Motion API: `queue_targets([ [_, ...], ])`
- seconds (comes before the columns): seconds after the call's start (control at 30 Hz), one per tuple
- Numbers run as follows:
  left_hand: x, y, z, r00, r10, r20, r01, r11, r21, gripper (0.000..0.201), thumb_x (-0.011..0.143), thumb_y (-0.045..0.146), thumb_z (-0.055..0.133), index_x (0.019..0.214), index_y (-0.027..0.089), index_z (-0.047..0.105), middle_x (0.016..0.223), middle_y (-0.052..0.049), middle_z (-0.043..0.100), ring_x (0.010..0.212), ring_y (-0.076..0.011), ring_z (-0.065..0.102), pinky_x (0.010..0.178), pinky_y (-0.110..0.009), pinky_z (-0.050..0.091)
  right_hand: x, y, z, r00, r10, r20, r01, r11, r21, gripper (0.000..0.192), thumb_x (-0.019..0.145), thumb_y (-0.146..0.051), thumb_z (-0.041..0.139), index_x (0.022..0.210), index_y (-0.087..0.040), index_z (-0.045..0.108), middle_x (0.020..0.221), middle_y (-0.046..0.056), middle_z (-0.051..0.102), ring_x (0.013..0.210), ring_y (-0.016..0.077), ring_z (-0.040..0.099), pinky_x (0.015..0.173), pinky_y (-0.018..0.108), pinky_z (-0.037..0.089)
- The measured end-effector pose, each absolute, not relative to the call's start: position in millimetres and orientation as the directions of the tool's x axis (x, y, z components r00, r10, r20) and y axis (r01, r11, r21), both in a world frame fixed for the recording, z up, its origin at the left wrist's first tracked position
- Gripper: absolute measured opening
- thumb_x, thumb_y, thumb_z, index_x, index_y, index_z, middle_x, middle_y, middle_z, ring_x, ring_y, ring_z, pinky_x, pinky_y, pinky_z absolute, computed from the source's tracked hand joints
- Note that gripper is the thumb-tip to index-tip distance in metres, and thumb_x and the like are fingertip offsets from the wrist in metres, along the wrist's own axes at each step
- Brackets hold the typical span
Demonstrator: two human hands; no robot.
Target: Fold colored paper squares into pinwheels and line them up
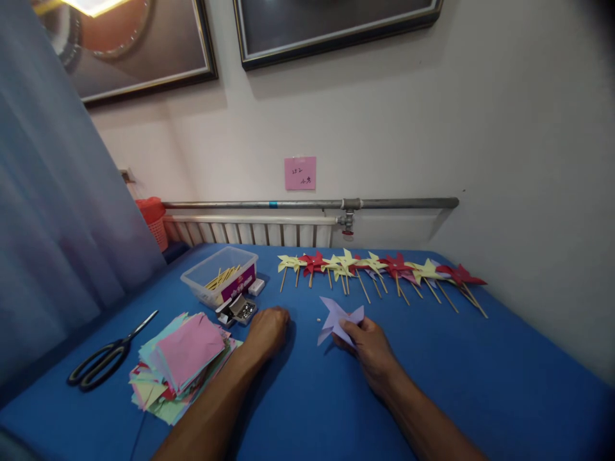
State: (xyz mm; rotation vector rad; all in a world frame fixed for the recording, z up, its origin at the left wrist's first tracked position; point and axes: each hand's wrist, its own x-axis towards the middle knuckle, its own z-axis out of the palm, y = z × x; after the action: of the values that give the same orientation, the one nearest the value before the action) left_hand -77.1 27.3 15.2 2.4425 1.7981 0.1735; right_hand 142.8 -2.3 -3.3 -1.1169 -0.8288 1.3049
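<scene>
While right fingers [354, 331] pinch lilac pinwheel [335, 316] between them | left fingers [282, 316] curled, hold unclear

On the blue-covered table [307, 410]: black-handled metal scissors [123, 344], loose pile of coloured paper sheets [189, 349], clear rectangular plastic tub [196, 291], small open box of metal bits [245, 312], small white box [257, 287]; along the back, red and yellow paper pinwheels on wooden sticks [346, 262].

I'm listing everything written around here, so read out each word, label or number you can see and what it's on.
"252", apparently: handwritten on the pink paper note; the characters beneath are too unclear to read.
Purple label on the clear plastic box: white lettering, too blurred to read.
</scene>
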Motion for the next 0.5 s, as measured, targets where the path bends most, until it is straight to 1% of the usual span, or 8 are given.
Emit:
queue_targets([
  [0.1,-80,27,17,0.260,0.965,0.018,0.957,-0.260,0.129,0.026,0.088,0.015,0.046,0.096,0.017,0.071,0.101,-0.015,0.072,0.096,-0.0269,0.067,0.080,-0.033,0.045,140,-5,-2,0.134,0.975,-0.176,-0.353,-0.119,-0.928,0.027,0.061,-0.032,0.081,0.082,-0.019,0.068,0.076,0.000,0.072,0.070,0.0186,0.067,0.070,0.031,0.059],
  [0.17,-81,27,19,0.256,0.966,0.027,0.950,-0.257,0.175,0.023,0.086,0.016,0.049,0.093,0.017,0.072,0.099,-0.013,0.073,0.095,-0.0258,0.066,0.079,-0.032,0.044,138,-5,-3,0.125,0.978,-0.169,-0.340,-0.118,-0.933,0.028,0.060,-0.032,0.081,0.082,-0.019,0.069,0.074,0.000,0.071,0.070,0.0189,0.066,0.069,0.031,0.058],
  [0.2,-80,27,21,0.259,0.965,0.042,0.938,-0.261,0.227,0.021,0.085,0.016,0.051,0.090,0.018,0.072,0.097,-0.012,0.073,0.093,-0.0246,0.066,0.078,-0.031,0.044,137,-4,-4,0.123,0.980,-0.159,-0.327,-0.111,-0.938,0.029,0.060,-0.033,0.081,0.082,-0.018,0.069,0.074,0.000,0.071,0.070,0.0190,0.066,0.070,0.031,0.057],
  [0.27,-74,22,24,0.277,0.954,0.114,0.873,-0.299,0.385,0.018,0.081,0.014,0.054,0.084,0.018,0.071,0.089,-0.007,0.072,0.087,-0.0209,0.065,0.076,-0.028,0.042,137,-2,-9,0.134,0.983,-0.128,-0.280,-0.086,-0.956,0.030,0.060,-0.034,0.080,0.082,-0.018,0.069,0.073,0.000,0.071,0.069,0.0191,0.065,0.069,0.031,0.056],
  [0.33,-63,15,28,0.303,0.924,0.232,0.743,-0.382,0.550,0.016,0.080,0.013,0.055,0.079,0.018,0.069,0.083,-0.004,0.069,0.080,-0.0170,0.062,0.073,-0.026,0.042,137,0,-13,0.153,0.985,-0.081,-0.201,-0.050,-0.978,0.029,0.062,-0.036,0.078,0.082,-0.017,0.070,0.072,0.001,0.071,0.067,0.0192,0.064,0.066,0.030,0.054],
  [0.37,-57,10,30,0.312,0.903,0.297,0.672,-0.430,0.603,0.014,0.081,0.013,0.055,0.077,0.018,0.068,0.082,-0.003,0.068,0.078,-0.0157,0.061,0.072,-0.026,0.041,136,0,-15,0.162,0.985,-0.055,-0.160,-0.029,-0.987,0.028,0.063,-0.037,0.077,0.082,-0.017,0.070,0.072,0.001,0.071,0.067,0.0192,0.063,0.065,0.030,0.052],
  [0.43,-44,-1,32,0.325,0.862,0.389,0.592,-0.506,0.628,0.013,0.083,0.015,0.057,0.076,0.019,0.068,0.082,-0.001,0.065,0.080,-0.0151,0.060,0.075,-0.026,0.041,134,-2,-16,0.166,0.986,-0.017,-0.108,0.001,-0.994,0.028,0.065,-0.039,0.076,0.082,-0.018,0.071,0.072,0.001,0.071,0.067,0.0195,0.062,0.063,0.029,0.049],
  [0.5,-35,-9,31,0.336,0.834,0.437,0.599,-0.547,0.584,0.012,0.084,0.017,0.058,0.078,0.020,0.069,0.083,-0.001,0.065,0.083,-0.0155,0.059,0.081,-0.029,0.039,130,-5,-15,0.154,0.988,-0.005,-0.109,0.012,-0.994,0.028,0.067,-0.041,0.076,0.083,-0.018,0.071,0.074,0.002,0.072,0.069,0.0199,0.062,0.064,0.028,0.048],
])
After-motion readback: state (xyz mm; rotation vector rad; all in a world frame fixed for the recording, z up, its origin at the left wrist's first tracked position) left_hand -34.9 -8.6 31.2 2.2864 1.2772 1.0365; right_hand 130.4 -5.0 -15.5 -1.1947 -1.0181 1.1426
